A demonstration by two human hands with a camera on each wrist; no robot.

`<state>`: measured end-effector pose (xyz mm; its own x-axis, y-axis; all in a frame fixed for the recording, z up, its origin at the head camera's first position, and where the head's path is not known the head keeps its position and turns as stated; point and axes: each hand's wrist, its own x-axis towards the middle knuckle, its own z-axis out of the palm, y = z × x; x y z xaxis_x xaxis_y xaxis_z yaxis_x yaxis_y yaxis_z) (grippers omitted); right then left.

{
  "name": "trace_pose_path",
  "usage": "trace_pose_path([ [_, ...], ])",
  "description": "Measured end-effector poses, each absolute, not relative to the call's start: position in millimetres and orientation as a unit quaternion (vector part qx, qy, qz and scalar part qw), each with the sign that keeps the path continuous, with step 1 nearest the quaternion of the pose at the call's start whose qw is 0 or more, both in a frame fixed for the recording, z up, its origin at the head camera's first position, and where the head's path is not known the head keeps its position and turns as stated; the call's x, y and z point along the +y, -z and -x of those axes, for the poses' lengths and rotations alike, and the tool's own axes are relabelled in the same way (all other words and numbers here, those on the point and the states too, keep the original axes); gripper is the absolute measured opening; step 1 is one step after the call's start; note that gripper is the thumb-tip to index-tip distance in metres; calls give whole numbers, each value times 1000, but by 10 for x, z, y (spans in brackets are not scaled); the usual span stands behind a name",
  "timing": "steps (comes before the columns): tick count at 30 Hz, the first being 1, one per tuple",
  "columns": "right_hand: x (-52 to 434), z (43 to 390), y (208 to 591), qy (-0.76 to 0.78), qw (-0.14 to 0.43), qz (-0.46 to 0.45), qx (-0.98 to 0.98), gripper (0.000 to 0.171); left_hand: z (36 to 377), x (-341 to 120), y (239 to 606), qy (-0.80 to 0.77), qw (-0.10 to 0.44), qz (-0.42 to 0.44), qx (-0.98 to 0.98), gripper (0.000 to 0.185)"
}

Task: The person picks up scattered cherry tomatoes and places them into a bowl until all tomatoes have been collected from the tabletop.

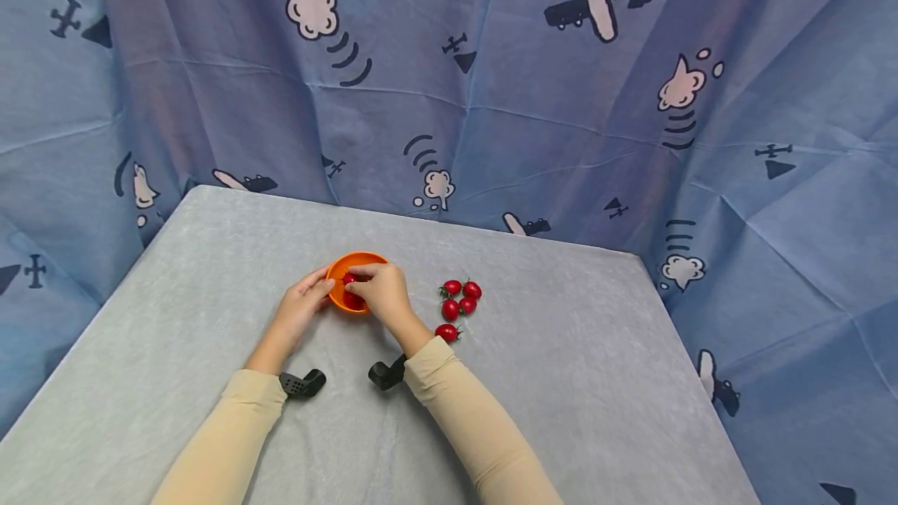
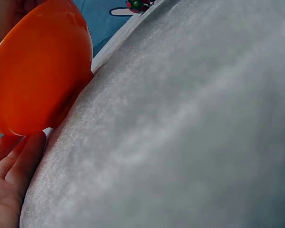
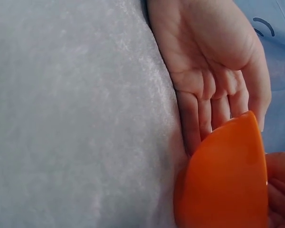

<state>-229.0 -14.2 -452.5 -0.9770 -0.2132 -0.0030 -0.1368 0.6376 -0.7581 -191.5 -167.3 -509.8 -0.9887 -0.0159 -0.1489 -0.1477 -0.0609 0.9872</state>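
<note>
Steadying small orange plastic bowl [image 1: 348, 292] w/ open left hand [image 1: 303, 304].
Right hand [image 1: 382, 292] pinches red cherry tomato [image 1: 348, 279] over it; loose tomatoes [image 1: 459, 305] at 3 o'clock.

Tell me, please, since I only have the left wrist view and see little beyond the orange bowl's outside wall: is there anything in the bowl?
Observer: Yes, the head view shows at least one red cherry tomato inside the orange bowl.
Operator: Thank you. What is the right hand doing?
Observer: The right hand is over the bowl, fingertips pinching another tomato above it.
Operator: Are any tomatoes left on the table?
Observer: Five loose tomatoes lie on the grey table, just right of the right hand.
Operator: And how does my left hand sit?
Observer: The left hand rests with straight fingers against the bowl's left side.
</note>
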Motion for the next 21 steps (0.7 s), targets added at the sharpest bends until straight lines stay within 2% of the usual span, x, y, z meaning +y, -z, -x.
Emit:
trace_pose_path([
  [21,-125,2265,4551,396,35,127,909,26,1917,-1676,5136,-735,40,46,676,55],
])
